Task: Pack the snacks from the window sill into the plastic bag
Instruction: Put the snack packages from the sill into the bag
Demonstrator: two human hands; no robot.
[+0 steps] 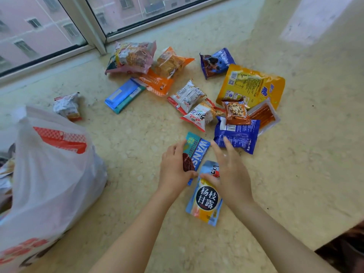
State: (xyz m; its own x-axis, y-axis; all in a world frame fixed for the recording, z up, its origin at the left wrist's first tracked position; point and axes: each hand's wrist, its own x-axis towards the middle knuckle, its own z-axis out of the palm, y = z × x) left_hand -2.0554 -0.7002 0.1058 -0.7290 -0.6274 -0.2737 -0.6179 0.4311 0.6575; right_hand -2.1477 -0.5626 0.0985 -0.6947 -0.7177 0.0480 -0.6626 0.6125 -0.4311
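My left hand [173, 170] grips a blue and teal wafer packet [197, 152] near the front of the marble sill. My right hand [230, 172] hovers just to its right with fingers spread, its thumb touching the top of a light blue drink pouch [204, 201] that lies flat on the sill. A white plastic bag with red print [51, 174] stands open at the left, some wrappers showing inside. Several more snack packets lie scattered beyond my hands, among them a dark blue packet [238, 134] and a large yellow bag [250, 85].
A window frame [92, 26] runs along the back of the sill [137, 134]. A crumpled white packet [67, 105] lies apart near the bag. A long blue box [124, 95], orange cracker packs [167, 64] and a pink bag [132, 58] sit near the window.
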